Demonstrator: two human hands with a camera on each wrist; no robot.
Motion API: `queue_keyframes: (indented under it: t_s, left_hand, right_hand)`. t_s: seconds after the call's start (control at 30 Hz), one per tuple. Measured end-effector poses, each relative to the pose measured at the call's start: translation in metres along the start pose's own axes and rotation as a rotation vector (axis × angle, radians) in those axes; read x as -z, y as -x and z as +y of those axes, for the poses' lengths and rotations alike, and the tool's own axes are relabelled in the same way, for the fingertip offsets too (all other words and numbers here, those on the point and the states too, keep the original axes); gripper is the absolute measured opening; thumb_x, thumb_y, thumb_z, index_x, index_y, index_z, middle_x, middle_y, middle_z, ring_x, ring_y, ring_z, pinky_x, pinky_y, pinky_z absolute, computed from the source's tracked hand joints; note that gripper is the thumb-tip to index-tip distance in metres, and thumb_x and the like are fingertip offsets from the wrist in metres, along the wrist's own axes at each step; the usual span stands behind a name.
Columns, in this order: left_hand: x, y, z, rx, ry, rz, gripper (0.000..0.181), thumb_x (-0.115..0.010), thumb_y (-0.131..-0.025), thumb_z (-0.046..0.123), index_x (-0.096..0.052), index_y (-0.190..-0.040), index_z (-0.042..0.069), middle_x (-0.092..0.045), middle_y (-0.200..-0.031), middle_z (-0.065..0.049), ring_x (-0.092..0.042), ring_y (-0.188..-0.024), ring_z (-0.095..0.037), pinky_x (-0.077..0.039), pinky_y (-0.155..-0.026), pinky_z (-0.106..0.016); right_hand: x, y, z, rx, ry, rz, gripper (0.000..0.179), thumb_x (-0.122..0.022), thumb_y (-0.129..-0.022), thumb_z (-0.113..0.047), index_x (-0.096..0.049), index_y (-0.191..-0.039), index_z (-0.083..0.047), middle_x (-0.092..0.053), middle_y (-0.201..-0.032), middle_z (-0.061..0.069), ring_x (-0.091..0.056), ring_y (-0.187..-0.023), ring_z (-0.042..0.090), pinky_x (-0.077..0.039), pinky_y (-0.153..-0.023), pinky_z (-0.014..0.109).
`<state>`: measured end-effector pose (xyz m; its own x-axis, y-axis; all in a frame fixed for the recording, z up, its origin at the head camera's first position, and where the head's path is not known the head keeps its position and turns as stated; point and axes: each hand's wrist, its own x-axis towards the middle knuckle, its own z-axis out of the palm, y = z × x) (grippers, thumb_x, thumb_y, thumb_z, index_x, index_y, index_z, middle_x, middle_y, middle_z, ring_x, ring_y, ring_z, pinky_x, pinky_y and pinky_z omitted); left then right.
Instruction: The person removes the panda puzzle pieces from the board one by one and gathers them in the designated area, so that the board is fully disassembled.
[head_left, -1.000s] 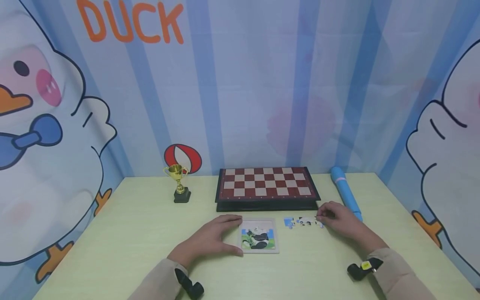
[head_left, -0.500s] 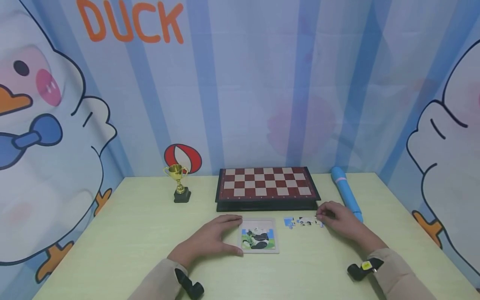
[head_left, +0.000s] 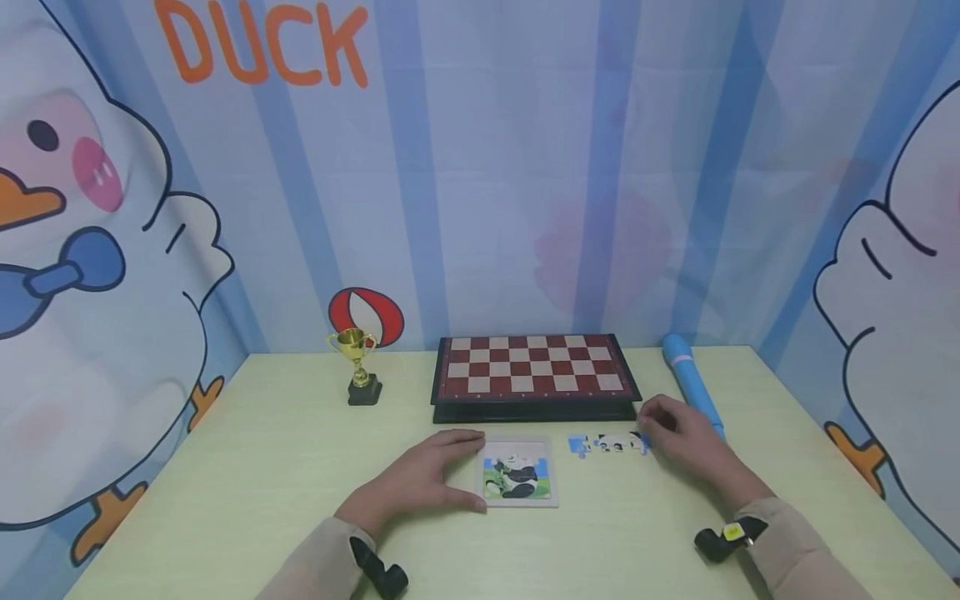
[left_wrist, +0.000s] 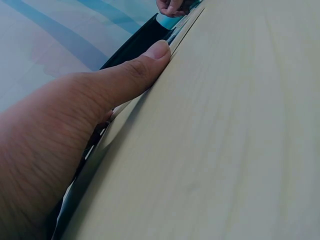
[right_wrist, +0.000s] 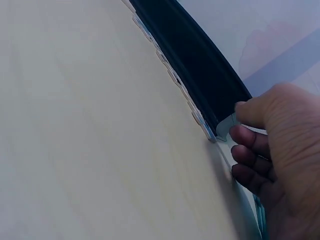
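My left hand (head_left: 423, 473) rests at the left side of a white puzzle tray (head_left: 555, 492), fingers at its far corner and a straight thumb (left_wrist: 145, 62) at its near corner. A partly assembled panda picture (head_left: 516, 478) lies in the tray. To the right, loose puzzle pieces (head_left: 579, 446) lie in a row on the table. My right hand (head_left: 678, 429) is just above the right end of this row, fingers curled. Between its thumb and forefinger it pinches a small pale puzzle piece (right_wrist: 227, 126), mostly hidden by the fingers in the head view.
A folded chessboard box (head_left: 535, 379) stands directly behind the tray and pieces. Behind my right hand lies a blue cylinder (head_left: 692, 379) with a pink band. A small gold trophy cup (head_left: 358, 367) stands at the back left, before a printed curtain (head_left: 495, 167).
My right hand has shifted slightly up and to the right, uncovering more of the pieces at the end of the row. My left hand and the tray have stayed put.
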<state>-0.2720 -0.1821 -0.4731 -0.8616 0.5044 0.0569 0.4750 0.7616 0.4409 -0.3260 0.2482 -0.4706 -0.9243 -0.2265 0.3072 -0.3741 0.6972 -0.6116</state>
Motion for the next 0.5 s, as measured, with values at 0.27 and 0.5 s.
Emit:
queue_keyframes:
  t_s: [0.27, 0.5]
  left_hand:
    - [-0.001, -0.001, -0.002, -0.004, 0.005, 0.001, 0.102, -0.065, -0.069, 0.085, -0.043, -0.153, 0.033, -0.037, -0.157, 0.015, -0.032, -0.146, -0.017, -0.031, -0.119, -0.047]
    - [-0.001, 0.0, -0.002, -0.034, 0.007, 0.02, 0.101, -0.066, -0.07, 0.084, -0.046, -0.152, 0.03, -0.039, -0.156, 0.012, -0.035, -0.145, -0.019, -0.033, -0.117, -0.049]
  right_hand:
    - [0.005, 0.0, -0.006, 0.021, 0.005, 0.159, 0.015, -0.062, -0.101, -0.02, -0.067, -0.106, -0.008, -0.069, -0.096, 0.005, -0.063, -0.089, 0.02, -0.055, -0.079, 0.031]
    - [-0.001, -0.001, -0.021, 0.147, -0.066, 0.307, 0.008, -0.068, -0.097, -0.013, -0.068, -0.102, -0.007, -0.071, -0.091, 0.002, -0.063, -0.083, 0.011, -0.053, -0.076, 0.022]
